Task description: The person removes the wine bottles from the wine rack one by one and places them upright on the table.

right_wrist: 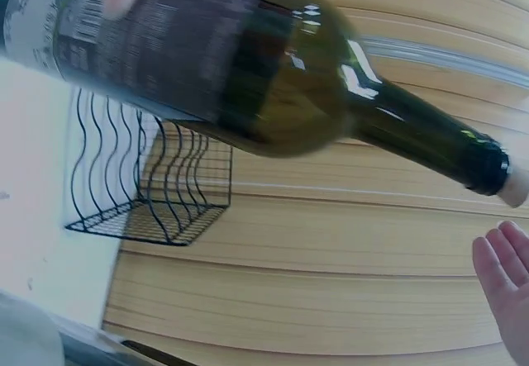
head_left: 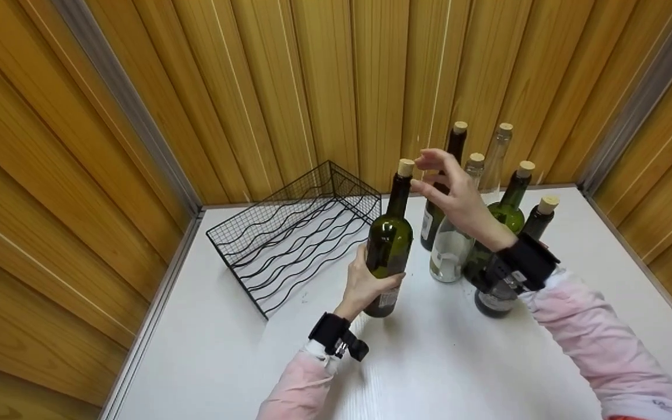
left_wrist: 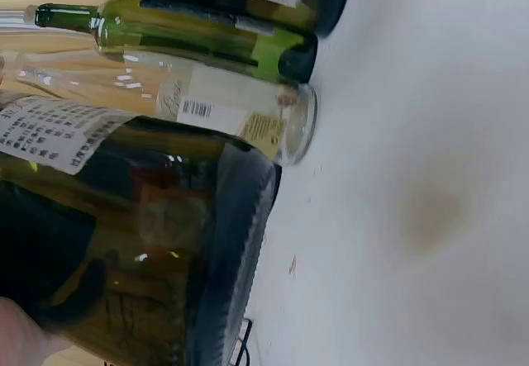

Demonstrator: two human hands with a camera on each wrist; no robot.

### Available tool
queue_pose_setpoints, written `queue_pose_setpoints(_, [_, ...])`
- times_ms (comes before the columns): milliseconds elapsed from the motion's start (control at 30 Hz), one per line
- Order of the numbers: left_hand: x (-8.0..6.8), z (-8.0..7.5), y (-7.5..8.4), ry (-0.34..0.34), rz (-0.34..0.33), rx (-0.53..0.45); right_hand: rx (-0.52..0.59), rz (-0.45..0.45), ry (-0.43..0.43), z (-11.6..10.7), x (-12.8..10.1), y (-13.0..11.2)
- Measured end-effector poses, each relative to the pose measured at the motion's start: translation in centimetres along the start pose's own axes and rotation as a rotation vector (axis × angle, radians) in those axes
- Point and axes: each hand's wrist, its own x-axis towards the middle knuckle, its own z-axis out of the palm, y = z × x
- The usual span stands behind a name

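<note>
While the head camera looks down at the white table (head_left: pixel 429 361), each view adds its own part:

Head view, bottle: a dark green bottle (head_left: pixel 389 245) with a cork (head_left: pixel 406 167) stands upright or nearly so, its base at the table surface, just right of the black wire rack (head_left: pixel 289 233).
Head view, left hand: the left hand (head_left: pixel 365 286) wraps its fingers round the bottle's lower body from the near side.
Head view, right hand: the right hand (head_left: pixel 452 195) is spread with relaxed fingers, holding nothing, its fingertips just beside the cork and apart from it.
Head view, behind: the other corked bottles (head_left: pixel 487 216) stand clustered past the right hand, near the wooden wall (head_left: pixel 324 87).

Left wrist view, bottle: the held bottle (left_wrist: pixel 140 242) fills the lower left, its paper label (left_wrist: pixel 58 135) facing the lens; whether its base touches the table cannot be told.
Left wrist view, neighbours: a clear bottle (left_wrist: pixel 223 110) and green ones stand beyond it.

Right wrist view, bottle: the bottle (right_wrist: pixel 273 85) crosses the frame, its corked mouth at the far right.
Right wrist view, hand: straight fingertips (right_wrist: pixel 504 259) lie below the mouth, not touching.
Right wrist view, rack: the rack (right_wrist: pixel 149 184) sits behind, against the wall.
</note>
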Motion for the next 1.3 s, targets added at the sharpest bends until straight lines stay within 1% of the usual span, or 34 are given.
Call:
queue_pose_setpoints(33, [-0.1,0.3,0.1,0.006,-0.012,-0.016,0.015,0.013,-0.004,0.3,-0.1,-0.3])
queue_pose_setpoints(67, [-0.2,0.5,0.2,0.008,-0.022,-0.029,0.026,0.031,-0.01,0.5,-0.3,-0.1])
queue_pose_setpoints(233, [-0.9,1.7,0.7,0.005,-0.056,-0.07,0.084,0.167,-0.029,1.7,-0.9,0.4])
queue_pose_setpoints(300, [-1.1,2.1,0.8,-0.002,-0.052,-0.083,0.111,0.212,-0.032,2.2,-1.0,0.6])
queue_pose_setpoints(400, [-1.3,2.6,1.0,-0.01,-0.035,-0.091,0.17,0.235,-0.03,2.8,-1.0,0.7])
queue_pose_setpoints(600, [-1.6,3.2,1.3,0.0,-0.025,-0.107,0.304,0.206,0.016,3.8,-1.1,1.1])
queue_pose_setpoints(733, [-1.8,3.6,1.3,0.019,-0.021,-0.13,0.397,0.212,0.067,4.5,-1.1,1.3])
queue_pose_setpoints(833, [-1.9,4.0,1.2,0.011,-0.009,-0.143,0.471,0.242,0.142,4.9,-1.2,1.5])
queue_pose_setpoints(933, [-2.0,4.3,1.1,-0.002,0.006,-0.152,0.529,0.242,0.221,5.3,-1.4,1.6])
queue_pose_setpoints(1033, [-2.0,4.5,1.2,0.001,0.011,-0.16,0.532,0.186,0.249,5.5,-1.5,1.7])
queue_pose_setpoints(1167, [-1.9,4.5,1.3,-0.003,0.001,-0.165,0.517,0.108,0.234,5.6,-1.5,1.7])
queue_pose_setpoints(1233, [-1.8,4.5,1.3,-0.022,0.0,-0.171,0.518,0.089,0.238,5.5,-1.6,1.8])
queue_pose_setpoints(1300, [-1.7,4.3,1.2,-0.066,-0.005,-0.183,0.53,0.086,0.254,5.4,-1.7,1.9])
